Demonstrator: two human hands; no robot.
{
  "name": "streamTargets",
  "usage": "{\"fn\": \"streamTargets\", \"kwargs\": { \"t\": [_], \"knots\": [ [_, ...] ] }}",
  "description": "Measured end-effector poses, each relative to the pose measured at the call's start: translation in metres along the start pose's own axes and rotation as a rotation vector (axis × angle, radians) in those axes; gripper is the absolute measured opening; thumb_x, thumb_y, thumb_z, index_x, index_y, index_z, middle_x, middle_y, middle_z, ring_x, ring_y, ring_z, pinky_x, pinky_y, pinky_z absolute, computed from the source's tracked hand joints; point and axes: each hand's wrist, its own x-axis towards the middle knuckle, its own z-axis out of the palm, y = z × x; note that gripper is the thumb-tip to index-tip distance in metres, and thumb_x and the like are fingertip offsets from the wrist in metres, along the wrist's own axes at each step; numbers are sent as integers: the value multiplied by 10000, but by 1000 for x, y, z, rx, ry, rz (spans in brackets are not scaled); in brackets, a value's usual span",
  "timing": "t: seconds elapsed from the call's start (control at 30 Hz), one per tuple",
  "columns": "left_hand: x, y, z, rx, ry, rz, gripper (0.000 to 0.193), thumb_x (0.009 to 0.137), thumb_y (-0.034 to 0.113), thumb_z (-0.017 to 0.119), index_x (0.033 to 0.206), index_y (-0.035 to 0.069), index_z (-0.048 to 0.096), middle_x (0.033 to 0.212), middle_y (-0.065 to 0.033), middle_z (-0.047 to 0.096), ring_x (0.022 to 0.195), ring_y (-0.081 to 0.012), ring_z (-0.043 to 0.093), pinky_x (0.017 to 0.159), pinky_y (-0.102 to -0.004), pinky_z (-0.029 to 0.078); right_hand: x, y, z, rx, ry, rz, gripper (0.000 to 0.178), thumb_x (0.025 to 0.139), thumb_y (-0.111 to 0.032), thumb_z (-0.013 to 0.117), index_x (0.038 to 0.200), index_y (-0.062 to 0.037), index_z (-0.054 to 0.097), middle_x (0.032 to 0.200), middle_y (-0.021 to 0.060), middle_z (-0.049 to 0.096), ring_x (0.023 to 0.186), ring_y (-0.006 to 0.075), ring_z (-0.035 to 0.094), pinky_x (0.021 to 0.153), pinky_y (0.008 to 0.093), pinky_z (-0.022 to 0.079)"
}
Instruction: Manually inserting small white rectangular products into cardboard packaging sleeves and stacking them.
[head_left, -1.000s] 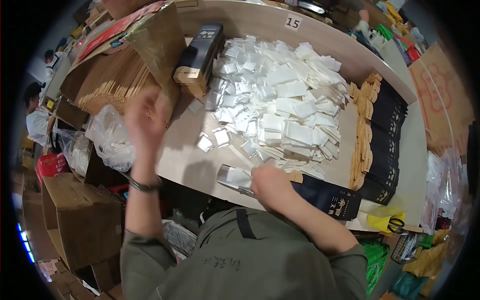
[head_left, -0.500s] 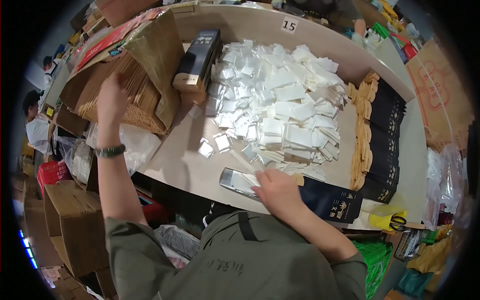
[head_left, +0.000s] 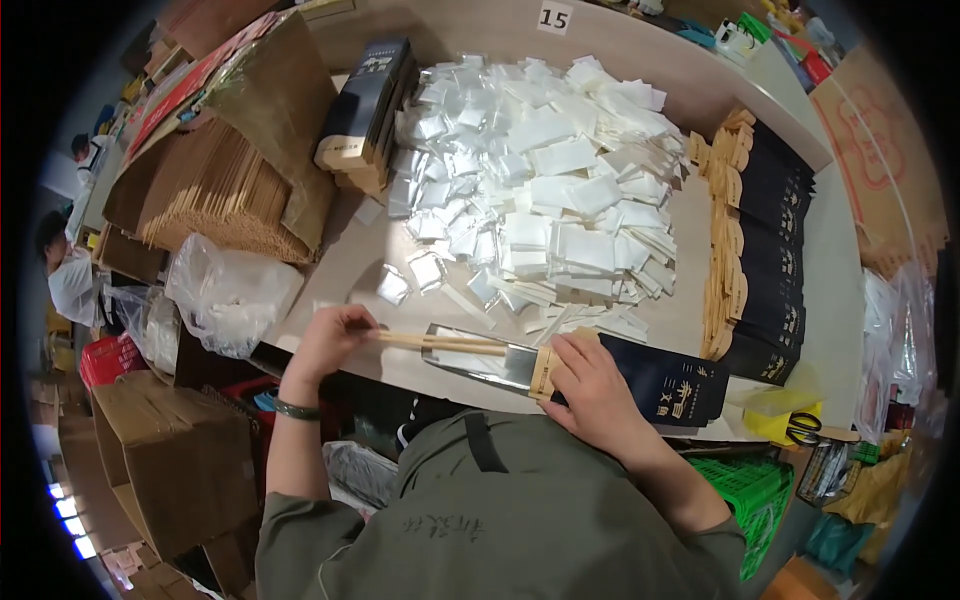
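In the head view, we see the hands apart: the left hand (head_left: 340, 340) pinches one end of two sticks (head_left: 400, 340), their other ends inside an open pouch (head_left: 520, 368); the right hand (head_left: 592, 388) grips this across its tan band. The pouch lies at the near edge of our worktop (head_left: 350, 265), just below a heap of packets (head_left: 560, 195).

Pale, slim wooden chopsticks (head_left: 400, 340) are lying nearly level, their right ends reaching into the open end of a glossy packet (head_left: 521, 366) slanting along the bench's (head_left: 345, 268) near edge.
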Motion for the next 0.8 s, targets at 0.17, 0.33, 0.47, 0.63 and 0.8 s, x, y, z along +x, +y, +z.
{"fn": "streamTargets", "kwargs": {
  "t": [0.17,0.33,0.47,0.63,0.8],
  "knots": [
    [10,74,103,-60,-20,359,137,779,64,767,891,32,695,845,-91,619,822,-224,647,724,-312,513,6,-2,14,51,-1,-45,373,685,-190,811,933,-7,601,1324,208,520,1217,372,503,1009,488,429],
    [7,66,116,-26,485,266,137,787,12,750,920,35,726,882,-74,662,833,-188,658,770,-293,531,13,-8,7,-29,-3,59,384,688,-184,804,959,-12,593,1289,207,530,1202,373,508,997,460,439],
    [12,89,132,-218,158,79,147,858,22,698,997,-25,687,902,-88,701,871,-145,669,801,-286,538,19,-9,13,-89,10,36,435,665,-174,803,1002,-9,582,1260,207,539,1169,384,521,990,447,440],
    [-12,120,122,-294,-176,268,660,829,118,755,1387,2,422,1225,-165,591,1066,-241,621,937,-357,491,15,-3,7,68,3,60,458,646,-129,763,1080,-82,623,1169,184,580,1063,363,564,892,472,456],
    [0,99,105,602,108,630,654,606,189,835,1191,55,577,1029,-141,627,948,-329,613,812,-421,496,20,6,-13,55,16,-132,208,710,-180,730,914,-144,705,950,118,605,877,318,596,753,418,487]
  ]
}}
